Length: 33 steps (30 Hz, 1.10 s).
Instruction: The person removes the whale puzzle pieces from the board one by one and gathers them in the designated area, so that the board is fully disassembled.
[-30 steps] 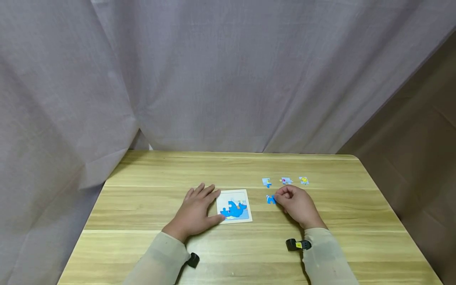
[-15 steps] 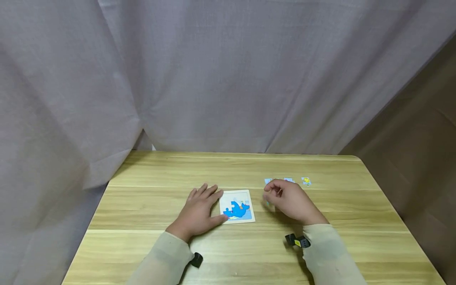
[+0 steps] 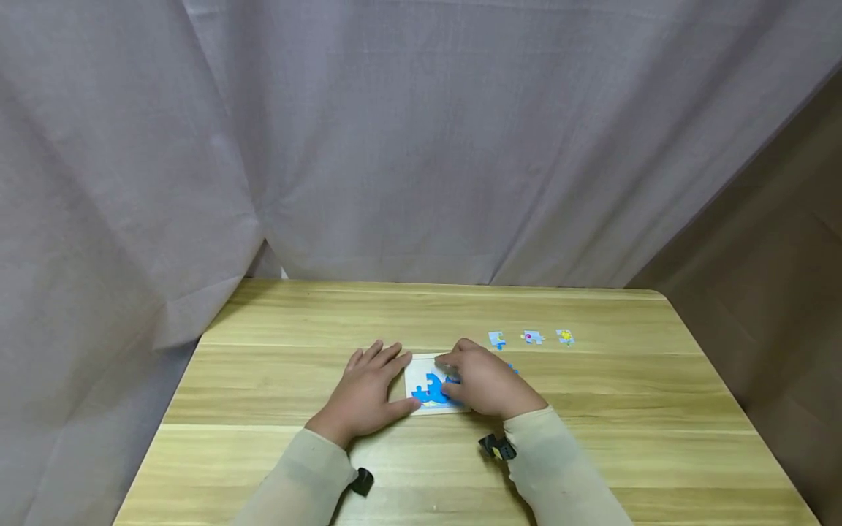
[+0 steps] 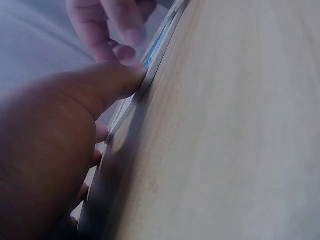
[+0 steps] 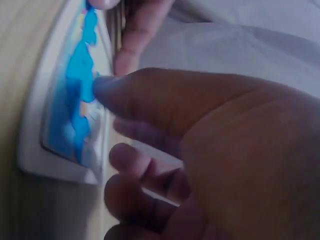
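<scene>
Right hand (image 3: 490, 383) has come leftward onto the square, pale-rimmed puzzle tray (image 3: 417, 371)

Half a second ago it hung to the tray's right; now its curled fingers reach over the tray's right half, forefinger and thumb apart. Whether they pinch a piece I cannot tell. At the tray's left edge, the left hand (image 3: 365, 394) lies with fingers spread, thumb on the near-left corner, gripping nothing. Inside the tray, joined blue jigsaw pieces (image 3: 434, 391) fill the lower part. On the wood-grained bench (image 3: 329, 314), beyond and right of the tray, lie a pale-and-blue piece (image 3: 496, 339), a pink-dotted pale-blue piece (image 3: 533, 337) and a yellow-patterned pale-blue piece (image 3: 565, 336); a blue fragment (image 3: 514, 370) shows behind the right hand. The step appears to be fitting a piece; the next move probably calls for matching tabs and pressing flat, tray held steady
</scene>
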Each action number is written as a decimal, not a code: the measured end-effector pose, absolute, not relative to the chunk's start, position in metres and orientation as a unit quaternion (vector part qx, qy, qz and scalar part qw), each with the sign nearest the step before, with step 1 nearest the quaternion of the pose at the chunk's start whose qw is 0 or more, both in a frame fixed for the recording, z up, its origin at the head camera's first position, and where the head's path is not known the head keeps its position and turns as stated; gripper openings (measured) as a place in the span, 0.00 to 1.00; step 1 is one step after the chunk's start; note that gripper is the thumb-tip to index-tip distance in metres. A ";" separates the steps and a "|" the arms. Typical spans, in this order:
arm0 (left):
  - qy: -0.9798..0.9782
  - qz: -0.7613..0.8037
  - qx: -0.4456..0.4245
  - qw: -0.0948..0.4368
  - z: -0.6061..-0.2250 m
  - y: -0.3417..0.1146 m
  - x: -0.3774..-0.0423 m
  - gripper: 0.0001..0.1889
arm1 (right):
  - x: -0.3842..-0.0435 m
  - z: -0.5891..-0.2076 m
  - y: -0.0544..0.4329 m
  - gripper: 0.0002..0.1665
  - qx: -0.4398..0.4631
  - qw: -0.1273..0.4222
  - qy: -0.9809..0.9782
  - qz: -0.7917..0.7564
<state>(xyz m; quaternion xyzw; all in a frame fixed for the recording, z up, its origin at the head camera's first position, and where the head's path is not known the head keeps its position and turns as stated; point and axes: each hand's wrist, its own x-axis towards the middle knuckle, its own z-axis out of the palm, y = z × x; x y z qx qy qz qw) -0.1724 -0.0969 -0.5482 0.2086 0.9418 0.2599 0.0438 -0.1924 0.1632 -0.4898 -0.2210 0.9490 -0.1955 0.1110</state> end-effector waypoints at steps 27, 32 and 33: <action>0.942 0.257 0.213 0.043 -0.549 -0.097 -0.171 0.46 | -0.194 -0.488 0.141 0.17 -0.219 0.140 0.954 -0.150; 0.940 0.261 0.214 0.040 -0.548 -0.098 -0.172 0.46 | -0.194 -0.489 0.141 0.18 -0.220 0.134 0.950 -0.179; 0.940 0.260 0.215 0.041 -0.548 -0.098 -0.173 0.46 | -0.194 -0.489 0.141 0.19 -0.222 0.130 0.949 -0.181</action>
